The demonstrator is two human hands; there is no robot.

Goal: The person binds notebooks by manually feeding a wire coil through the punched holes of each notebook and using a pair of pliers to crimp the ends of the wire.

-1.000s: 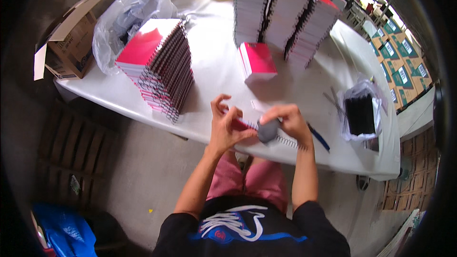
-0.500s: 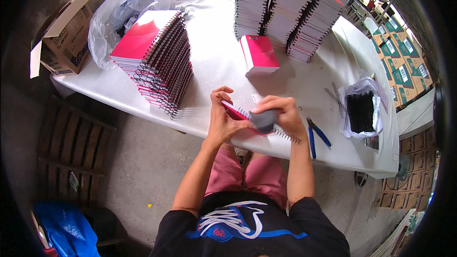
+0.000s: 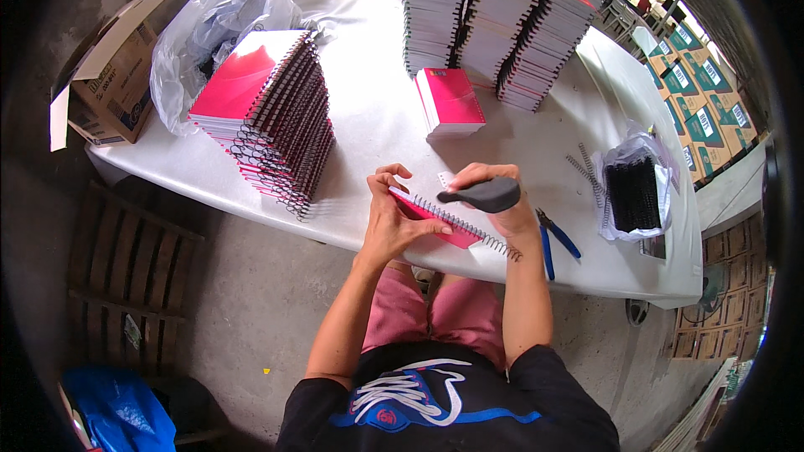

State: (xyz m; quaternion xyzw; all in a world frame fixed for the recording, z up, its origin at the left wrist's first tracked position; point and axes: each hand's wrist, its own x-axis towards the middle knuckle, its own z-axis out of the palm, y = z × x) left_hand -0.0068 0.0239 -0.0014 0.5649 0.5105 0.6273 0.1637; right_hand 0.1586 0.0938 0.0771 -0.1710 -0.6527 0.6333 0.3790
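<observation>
One white desk (image 3: 377,117) carries everything in front of you. At its far side stand tall stacks of spiral notebooks (image 3: 494,17), and to your left a leaning pile of red-covered notebooks (image 3: 268,109) with the wire spines facing you. A clear plastic bag (image 3: 209,25) lies behind that pile, and a cardboard box (image 3: 113,67) sits beyond the desk's left end. A small red stack (image 3: 450,100) rests mid-desk. To your right, a bag of black wire coils (image 3: 634,192) lies open, with blue-handled pliers (image 3: 553,238) just beside your right wrist. Your left hand (image 3: 394,222) is closed around the red notebook (image 3: 435,222) at the near edge, fingers curled over its top. Your right hand (image 3: 498,201) is wrapped tight on a dark grey handled tool (image 3: 481,195) above the notebook's wire spine.
</observation>
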